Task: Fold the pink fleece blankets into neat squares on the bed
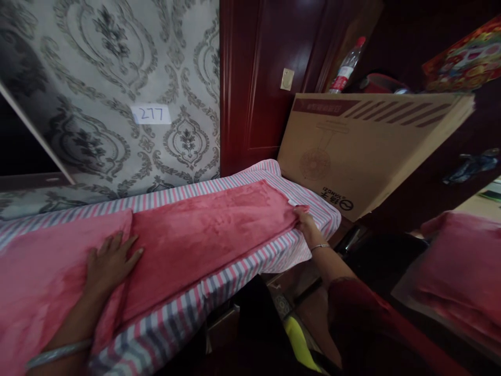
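Observation:
A long, plush pink-red blanket [211,230] lies along a narrow table under a striped cloth [250,263]. Its left part is folded over into a thicker layer [58,250]. My left hand [111,261] rests flat with fingers spread near the edge of that fold. At the far right end, my right hand [304,218] pinches the blanket's corner, close to a small white tag [291,202]. The fingertips of my right hand are partly hidden by the fabric.
A large cardboard box [344,146] leans beyond the table's right end, with a plastic bottle [346,68] behind it. More folded pink fabric [465,266] sits at the right. A dark screen [27,141] stands at the left. A card [151,114] marked 277 is on the patterned wall.

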The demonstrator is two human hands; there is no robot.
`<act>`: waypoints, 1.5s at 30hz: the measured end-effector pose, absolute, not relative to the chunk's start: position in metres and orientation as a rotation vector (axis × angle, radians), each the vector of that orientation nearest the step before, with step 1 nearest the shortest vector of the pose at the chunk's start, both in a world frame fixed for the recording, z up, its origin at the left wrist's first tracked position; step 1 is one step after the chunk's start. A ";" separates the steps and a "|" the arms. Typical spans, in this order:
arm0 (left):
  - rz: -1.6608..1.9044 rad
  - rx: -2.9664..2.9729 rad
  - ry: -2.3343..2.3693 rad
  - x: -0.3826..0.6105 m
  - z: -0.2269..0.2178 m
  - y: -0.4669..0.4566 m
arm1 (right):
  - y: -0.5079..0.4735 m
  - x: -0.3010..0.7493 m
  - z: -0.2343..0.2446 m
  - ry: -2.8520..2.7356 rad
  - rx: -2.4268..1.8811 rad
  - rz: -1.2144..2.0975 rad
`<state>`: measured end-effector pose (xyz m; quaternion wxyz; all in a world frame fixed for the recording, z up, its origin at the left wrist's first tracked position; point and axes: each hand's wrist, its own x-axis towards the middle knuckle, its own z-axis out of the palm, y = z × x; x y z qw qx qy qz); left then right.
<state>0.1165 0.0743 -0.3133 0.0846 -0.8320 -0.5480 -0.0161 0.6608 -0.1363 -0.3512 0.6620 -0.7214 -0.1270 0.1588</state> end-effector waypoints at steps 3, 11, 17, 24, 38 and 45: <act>-0.074 -2.509 -1.637 0.116 -0.313 0.074 | -0.123 0.651 -0.336 -0.253 -1.763 0.249; -0.127 -2.535 -1.630 0.113 -0.316 0.075 | -0.043 0.574 -0.265 -0.630 -1.890 0.080; -0.139 -2.506 -1.624 0.111 -0.322 0.079 | -0.036 0.451 -0.292 -1.621 -1.823 -0.066; -0.197 -2.531 -1.647 0.109 -0.327 0.083 | -0.075 0.405 -0.362 -1.928 -1.526 0.091; -1.301 -2.886 -1.872 0.129 -0.312 0.064 | -0.080 0.399 -0.346 -1.603 -1.347 0.096; -1.674 -3.078 -2.645 0.204 -0.313 0.083 | -0.090 0.401 -0.371 -1.652 -1.318 0.185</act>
